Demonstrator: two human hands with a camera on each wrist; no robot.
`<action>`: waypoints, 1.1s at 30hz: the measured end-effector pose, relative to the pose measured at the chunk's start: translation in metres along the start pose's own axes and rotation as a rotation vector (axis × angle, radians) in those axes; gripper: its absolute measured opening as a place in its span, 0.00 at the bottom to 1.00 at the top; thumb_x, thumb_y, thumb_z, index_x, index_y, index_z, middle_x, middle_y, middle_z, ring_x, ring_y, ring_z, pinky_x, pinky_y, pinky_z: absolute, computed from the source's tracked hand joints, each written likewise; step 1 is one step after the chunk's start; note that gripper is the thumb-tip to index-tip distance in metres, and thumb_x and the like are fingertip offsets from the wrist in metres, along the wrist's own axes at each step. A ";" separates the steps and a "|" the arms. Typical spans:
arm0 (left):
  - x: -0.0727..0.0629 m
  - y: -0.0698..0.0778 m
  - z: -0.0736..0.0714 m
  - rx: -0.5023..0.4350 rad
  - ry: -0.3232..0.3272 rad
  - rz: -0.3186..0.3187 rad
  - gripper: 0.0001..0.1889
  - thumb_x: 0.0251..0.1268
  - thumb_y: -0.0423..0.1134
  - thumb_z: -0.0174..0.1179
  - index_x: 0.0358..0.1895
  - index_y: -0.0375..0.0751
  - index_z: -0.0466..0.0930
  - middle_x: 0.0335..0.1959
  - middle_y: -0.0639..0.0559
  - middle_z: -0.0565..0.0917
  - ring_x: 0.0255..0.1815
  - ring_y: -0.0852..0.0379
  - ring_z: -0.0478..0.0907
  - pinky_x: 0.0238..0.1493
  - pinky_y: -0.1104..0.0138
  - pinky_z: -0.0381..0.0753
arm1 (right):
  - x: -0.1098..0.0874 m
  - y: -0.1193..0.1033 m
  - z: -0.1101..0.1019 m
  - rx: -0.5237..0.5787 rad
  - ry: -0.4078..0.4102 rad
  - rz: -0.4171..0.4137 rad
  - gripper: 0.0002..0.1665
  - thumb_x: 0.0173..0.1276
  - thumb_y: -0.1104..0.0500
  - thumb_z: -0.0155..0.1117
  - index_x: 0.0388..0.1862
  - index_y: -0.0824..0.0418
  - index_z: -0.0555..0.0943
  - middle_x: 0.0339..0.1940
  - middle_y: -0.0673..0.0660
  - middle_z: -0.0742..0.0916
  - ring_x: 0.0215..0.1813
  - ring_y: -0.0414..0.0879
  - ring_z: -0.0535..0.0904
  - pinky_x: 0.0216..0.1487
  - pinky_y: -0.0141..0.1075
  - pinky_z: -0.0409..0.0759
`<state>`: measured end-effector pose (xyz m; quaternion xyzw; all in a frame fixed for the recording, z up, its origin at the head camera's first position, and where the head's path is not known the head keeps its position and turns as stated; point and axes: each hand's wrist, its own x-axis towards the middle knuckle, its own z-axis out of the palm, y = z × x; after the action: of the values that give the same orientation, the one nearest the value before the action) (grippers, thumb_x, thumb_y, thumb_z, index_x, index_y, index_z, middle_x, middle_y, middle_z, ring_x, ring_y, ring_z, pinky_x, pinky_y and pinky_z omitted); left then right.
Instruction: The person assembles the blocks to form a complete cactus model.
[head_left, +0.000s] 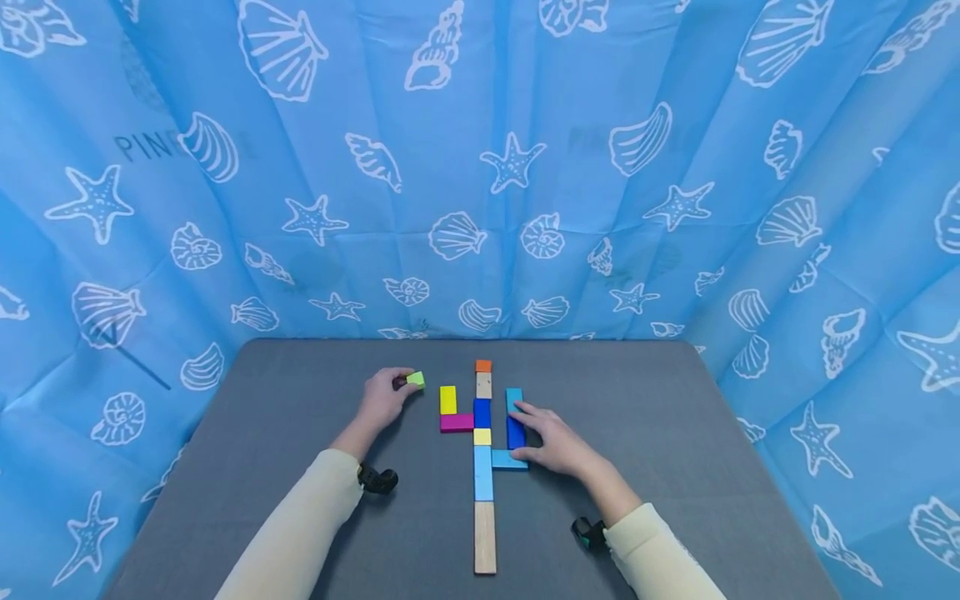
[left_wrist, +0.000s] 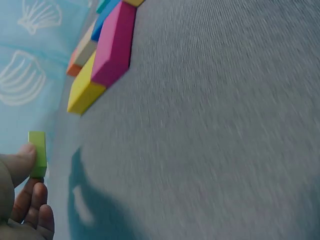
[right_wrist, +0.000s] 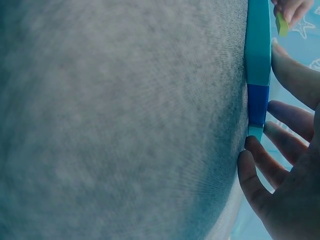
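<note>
My left hand (head_left: 381, 400) pinches a small lime-green block (head_left: 416, 380) between thumb and fingertips, left of the block layout. In the left wrist view, the thumb presses one face of it, over the fingers. My right hand (head_left: 561, 446) lies spread along the layout's right arm. Its fingers touch or hover close to a teal block (head_left: 513, 395), a dark blue block (head_left: 516, 435) and a light blue block (head_left: 508, 459); exact contact is hard to tell. Nearest the left hand in the layout are a yellow block (head_left: 447, 400) and a magenta block (head_left: 457, 423).
A central column runs down the grey table (head_left: 600, 367): an orange block (head_left: 483, 366), a short wooden block (head_left: 483, 385), a blue block (head_left: 482, 413), a pale yellow block (head_left: 482, 437), a long light blue block (head_left: 483, 472) and a long wooden block (head_left: 485, 537). A shell-patterned curtain (head_left: 480, 167) hangs behind.
</note>
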<state>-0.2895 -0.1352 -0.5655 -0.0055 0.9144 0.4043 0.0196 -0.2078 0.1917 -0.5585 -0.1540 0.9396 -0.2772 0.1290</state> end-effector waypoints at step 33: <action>0.014 0.025 0.045 -0.013 -0.055 0.005 0.18 0.72 0.38 0.62 0.62 0.39 0.81 0.56 0.42 0.80 0.49 0.48 0.75 0.56 0.55 0.80 | -0.003 -0.007 0.002 0.003 -0.021 -0.001 0.43 0.66 0.43 0.71 0.77 0.51 0.69 0.82 0.52 0.64 0.80 0.58 0.59 0.73 0.58 0.65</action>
<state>-0.3026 -0.0851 -0.5781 0.0080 0.9108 0.4104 0.0438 -0.2031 0.1864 -0.5560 -0.1573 0.9376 -0.2772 0.1391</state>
